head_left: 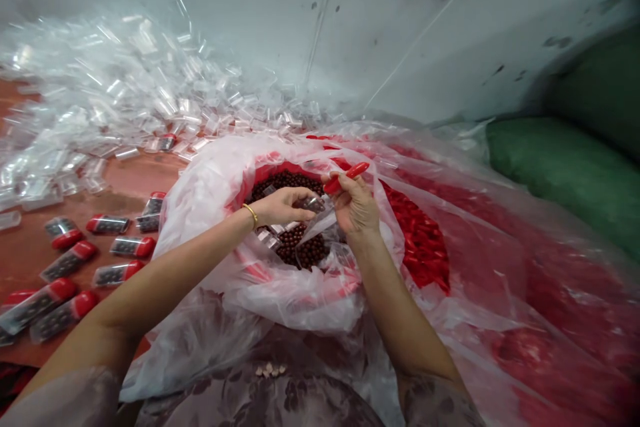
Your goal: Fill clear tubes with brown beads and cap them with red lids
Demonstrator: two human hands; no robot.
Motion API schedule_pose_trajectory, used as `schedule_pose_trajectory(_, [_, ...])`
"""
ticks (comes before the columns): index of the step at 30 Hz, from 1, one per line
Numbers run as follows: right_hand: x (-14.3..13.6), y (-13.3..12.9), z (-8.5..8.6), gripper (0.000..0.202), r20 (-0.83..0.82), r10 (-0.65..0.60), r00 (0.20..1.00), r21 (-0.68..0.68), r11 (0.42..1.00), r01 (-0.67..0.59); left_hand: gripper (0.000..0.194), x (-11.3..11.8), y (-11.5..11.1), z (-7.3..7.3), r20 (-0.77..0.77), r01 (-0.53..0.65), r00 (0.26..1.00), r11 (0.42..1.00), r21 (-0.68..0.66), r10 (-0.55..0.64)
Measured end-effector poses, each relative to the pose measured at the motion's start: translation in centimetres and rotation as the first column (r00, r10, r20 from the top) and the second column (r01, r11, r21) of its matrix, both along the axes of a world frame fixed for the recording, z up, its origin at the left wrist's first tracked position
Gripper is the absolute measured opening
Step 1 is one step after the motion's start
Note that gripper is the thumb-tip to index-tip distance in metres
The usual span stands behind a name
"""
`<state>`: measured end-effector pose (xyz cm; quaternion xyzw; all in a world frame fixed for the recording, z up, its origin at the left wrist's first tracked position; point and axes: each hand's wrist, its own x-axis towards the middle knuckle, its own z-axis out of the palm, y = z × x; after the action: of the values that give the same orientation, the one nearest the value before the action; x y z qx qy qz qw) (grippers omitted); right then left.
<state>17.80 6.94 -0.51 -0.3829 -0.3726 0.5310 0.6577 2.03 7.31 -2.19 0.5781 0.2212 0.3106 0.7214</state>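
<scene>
My left hand point(287, 205), with a gold bracelet at the wrist, is closed around a small clear plastic container point(315, 204) with dark contents. Just to its right, my right hand point(354, 207) pinches red plastic caps point(357, 170) between thumb and fingers. Both hands hover over an open plastic bag point(200, 180) with a red inner rim. Inside that bag lie many dark brown beads point(310, 250) and a few clear empty containers point(269, 238). A flap of clear film below my hands hides some of the beads.
A large heap of clear empty containers point(150, 80) covers the back left of the brown table point(130, 177). Several filled, red-capped containers point(109, 223) lie at the left. To the right, a clear bag of red caps point(415, 233) spreads out beside a green cushion point(565, 167).
</scene>
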Motion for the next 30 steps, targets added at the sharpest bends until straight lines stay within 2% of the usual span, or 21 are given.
schedule_pose_trajectory(3, [-0.7,-0.3,-0.2,0.025,0.052,0.018,0.999,0.021,1.000,-0.019,0.047,0.0,0.1,0.0,0.031,-0.044,0.999,0.999,-0.028,0.045])
schedule_pose_trajectory(9, [-0.2,-0.7,-0.7,0.031,0.221,0.053,0.974,-0.038,0.998,-0.046,0.048,-0.1,-0.1,0.2,-0.014,-0.038,0.999,0.999,-0.027,0.038])
schedule_pose_trajectory(13, [0.5,-0.9,-0.5,0.029,0.383,-0.047,0.923,0.079,0.997,0.018,0.037,-0.2,-0.2,0.3,-0.049,-0.094,0.994,0.995,0.035,0.095])
schedule_pose_trajectory(18, [0.5,-1.2,0.3,0.022,0.610,-0.063,0.790,0.175,0.983,-0.057,0.032,-0.2,-0.5,0.4,-0.090,-0.094,0.990,0.988,0.122,0.106])
schedule_pose_trajectory(22, [0.1,-1.5,0.0,0.022,0.700,-0.119,0.704,0.208,0.977,-0.042,0.024,-0.1,-0.6,0.4,-0.163,-0.121,0.975,0.978,0.169,0.149])
schedule_pose_trajectory(25, [0.1,-2.3,-0.1,0.028,0.818,-0.169,0.550,0.258,0.962,-0.088,0.020,0.0,-0.5,0.2,-0.174,-0.179,0.962,0.966,0.185,0.211])
schedule_pose_trajectory(27, [0.3,-2.8,0.0,0.031,0.879,-0.166,0.448,0.264,0.950,-0.166,0.019,0.0,-0.5,0.1,-0.175,-0.205,0.955,0.959,0.196,0.240])
schedule_pose_trajectory(30, [0.8,-3.3,0.1,0.037,0.934,-0.157,0.320,0.261,0.913,-0.314,0.015,-0.1,-0.6,0.1,-0.213,-0.184,0.948,0.953,0.241,0.237])
